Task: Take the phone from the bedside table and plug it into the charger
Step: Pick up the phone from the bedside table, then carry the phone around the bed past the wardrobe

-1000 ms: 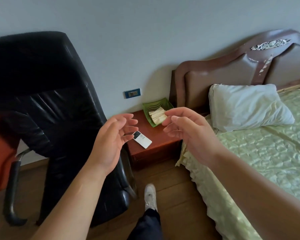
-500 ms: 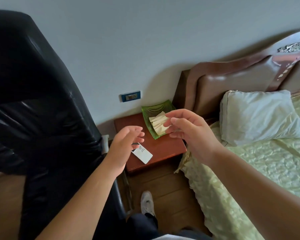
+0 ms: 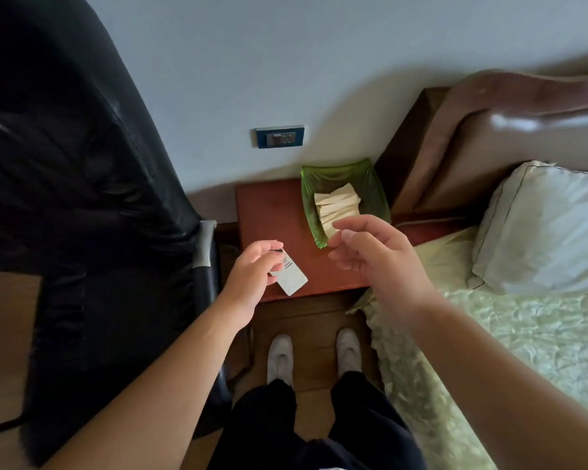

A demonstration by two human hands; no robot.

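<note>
Closing on the phone [image 3: 290, 277], your left grip [image 3: 252, 270] is pinching its near end on the desk [image 3: 269, 212]; right grip [image 3: 370, 256] is hovering open, empty. Next you're lifting it, then finding the charger.

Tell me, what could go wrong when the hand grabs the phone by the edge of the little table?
1. The phone lies at the front edge of the bedside table. The left hand has fingers on just one end, so it might slip and drop toward the shoes.
2. The right hand hovers open beside the green dish and could bump it.
3. No charger is visible; only a wall socket.
</note>
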